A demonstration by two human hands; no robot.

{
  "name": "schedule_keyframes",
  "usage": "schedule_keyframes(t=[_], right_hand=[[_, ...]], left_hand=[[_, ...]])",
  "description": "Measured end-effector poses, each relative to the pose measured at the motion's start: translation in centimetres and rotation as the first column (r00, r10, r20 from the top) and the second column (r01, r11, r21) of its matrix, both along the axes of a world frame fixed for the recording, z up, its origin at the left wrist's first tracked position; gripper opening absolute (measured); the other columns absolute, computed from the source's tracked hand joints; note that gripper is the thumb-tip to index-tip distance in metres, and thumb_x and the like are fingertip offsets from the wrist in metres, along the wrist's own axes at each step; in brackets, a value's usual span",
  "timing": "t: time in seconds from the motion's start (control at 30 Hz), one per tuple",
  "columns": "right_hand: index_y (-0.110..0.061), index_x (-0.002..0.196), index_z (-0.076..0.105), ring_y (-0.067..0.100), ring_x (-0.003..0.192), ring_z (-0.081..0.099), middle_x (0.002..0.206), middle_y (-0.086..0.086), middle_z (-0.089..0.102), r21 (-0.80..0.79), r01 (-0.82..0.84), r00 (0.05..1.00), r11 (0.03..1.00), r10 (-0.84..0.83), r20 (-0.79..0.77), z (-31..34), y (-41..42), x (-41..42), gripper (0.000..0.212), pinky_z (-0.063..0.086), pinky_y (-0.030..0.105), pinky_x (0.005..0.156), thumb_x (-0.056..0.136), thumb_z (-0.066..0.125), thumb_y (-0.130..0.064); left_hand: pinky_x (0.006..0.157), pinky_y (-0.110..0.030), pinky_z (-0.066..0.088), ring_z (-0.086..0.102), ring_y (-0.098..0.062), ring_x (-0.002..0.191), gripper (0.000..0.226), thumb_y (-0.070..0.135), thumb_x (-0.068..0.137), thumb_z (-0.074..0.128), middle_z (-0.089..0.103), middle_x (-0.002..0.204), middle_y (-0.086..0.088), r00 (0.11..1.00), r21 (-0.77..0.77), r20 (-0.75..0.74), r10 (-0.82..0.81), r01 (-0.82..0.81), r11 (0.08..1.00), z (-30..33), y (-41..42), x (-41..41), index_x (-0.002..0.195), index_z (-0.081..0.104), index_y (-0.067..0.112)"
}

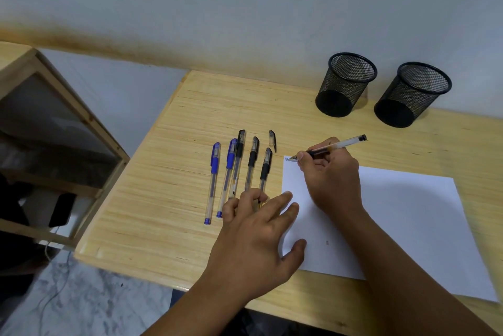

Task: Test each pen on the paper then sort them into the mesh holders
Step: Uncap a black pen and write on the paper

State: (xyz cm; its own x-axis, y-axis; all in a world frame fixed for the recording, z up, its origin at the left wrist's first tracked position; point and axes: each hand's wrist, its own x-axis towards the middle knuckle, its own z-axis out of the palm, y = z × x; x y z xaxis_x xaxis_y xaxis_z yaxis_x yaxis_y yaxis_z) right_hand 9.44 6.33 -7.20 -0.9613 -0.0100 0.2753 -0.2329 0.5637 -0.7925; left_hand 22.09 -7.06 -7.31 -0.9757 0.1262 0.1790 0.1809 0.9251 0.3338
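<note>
A light wooden desk [190, 118] is seen from above, set against a pale wall. A white sheet of paper [408, 213] is laid on its right half. At the back, two black mesh holders are stood side by side, the left holder [345, 85] and the right holder [413, 94], both apparently with nothing in them.

The left hand [258, 232] is laid flat, its fingers [283, 199] spread, with the fingertips and thumb pressed on the paper's left edge to steady it. The right hand [332, 178] is rested on the paper, and a black pen [337, 145] is pinched between thumb and curled fingers, its tip set at the paper's top left corner, where a small mark is written.

Just left of the paper, five capped pens are laid in a row: two blue pens [215, 172] and three black ones [251, 161]. A loose cap [272, 139] is left beside them, near the writing hand.

Risks are judged as follows: the row could be scattered by the left hand, whose outer fingers are touching the pens' lower ends; the cap could be forgotten or knocked off the desk; the paper could be creased if the sheet is dragged.
</note>
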Motion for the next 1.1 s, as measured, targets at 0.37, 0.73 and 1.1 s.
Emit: schedule_keyframes(t=[0.37, 0.73, 1.1], right_hand=[[-0.011, 0.087, 0.059, 0.016, 0.069, 0.072, 0.072, 0.000, 0.069, -0.032, 0.010, 0.999, 0.999, -0.009, 0.032, 0.51, -0.14, 0.29, 0.013, 0.058, 0.025, 0.067, 0.089, 0.071, -0.014], [-0.007, 0.089, 0.058, 0.013, 0.067, 0.072, 0.073, 0.003, 0.071, -0.045, 0.001, 1.000, 0.999, 0.000, 0.022, 0.28, 0.08, 0.23, 0.014, 0.058, 0.023, 0.064, 0.089, 0.070, -0.014], [-0.013, 0.090, 0.059, 0.011, 0.074, 0.072, 0.079, 0.000, 0.073, -0.200, 0.072, 0.989, 0.977, -0.044, 0.140, 0.68, 0.60, 0.21, 0.012, 0.054, 0.017, 0.065, 0.091, 0.068, -0.021]], left_hand=[[0.092, -0.042, 0.027, 0.043, -0.019, 0.120, 0.048, 0.059, 0.082, 0.054, 0.054, 0.138, 0.017, 1.000, 0.001, -0.007, 0.003, -0.003, 1.000, 0.11, 0.14, 0.01, 0.123, 0.061, 0.035], [0.093, -0.042, 0.026, 0.043, -0.018, 0.121, 0.049, 0.060, 0.083, 0.052, 0.054, 0.138, 0.016, 1.000, -0.007, 0.003, 0.003, -0.003, 1.000, 0.16, 0.08, 0.04, 0.124, 0.061, 0.034], [0.093, -0.040, 0.024, 0.039, -0.017, 0.120, 0.050, 0.061, 0.081, 0.054, 0.054, 0.138, 0.017, 1.000, -0.012, 0.004, -0.008, 0.008, 1.000, 0.06, 0.01, 0.01, 0.122, 0.062, 0.034]])
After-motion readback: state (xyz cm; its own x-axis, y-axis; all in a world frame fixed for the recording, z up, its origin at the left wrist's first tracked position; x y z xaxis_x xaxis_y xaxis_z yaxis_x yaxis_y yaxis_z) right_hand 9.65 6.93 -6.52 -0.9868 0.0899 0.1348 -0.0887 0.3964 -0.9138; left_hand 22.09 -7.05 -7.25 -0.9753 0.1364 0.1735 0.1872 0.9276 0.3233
